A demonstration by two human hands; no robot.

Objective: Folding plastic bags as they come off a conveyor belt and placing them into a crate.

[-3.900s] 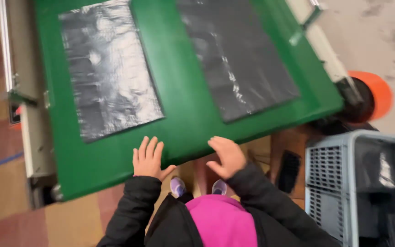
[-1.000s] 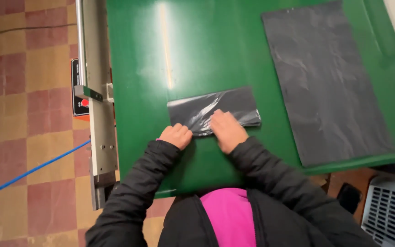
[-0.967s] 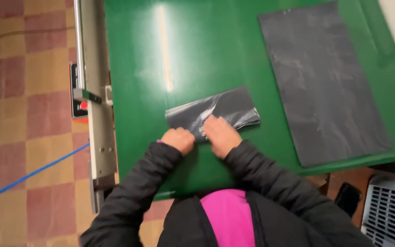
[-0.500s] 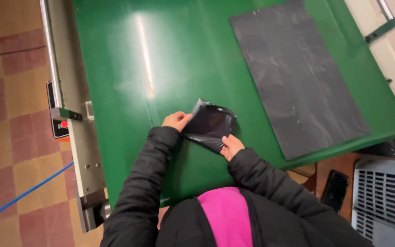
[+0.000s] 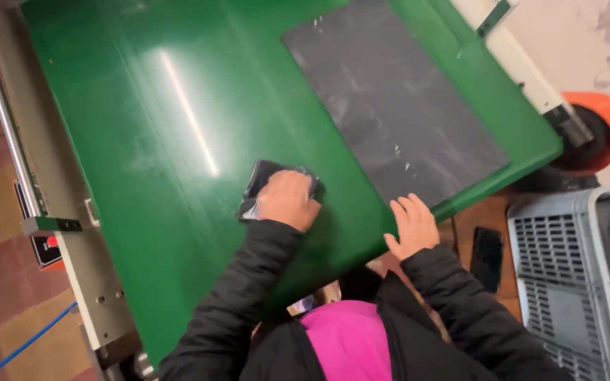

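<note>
My left hand [image 5: 287, 200] presses down on a small folded black plastic bag [image 5: 261, 179] lying on the green table [image 5: 142, 141]. Its fingers curl over the bundle and cover most of it. My right hand [image 5: 411, 226] rests with fingers apart at the near edge of the table, just below a large flat black plastic bag [image 5: 393, 106] spread out on the green surface. The right hand holds nothing. Both arms wear black sleeves.
A grey metal rail [image 5: 44, 212] runs along the table's left side above a checkered tile floor. A grey slatted plastic crate [image 5: 566, 282] stands at the right. An orange round object [image 5: 601, 127] sits beyond the table's right corner. A dark phone-like slab [image 5: 488, 257] lies near the crate.
The bag was folded smaller with both hands. Now only the left hand stays on the bundle, and the right hand has moved right to the table's edge near the flat bag.
</note>
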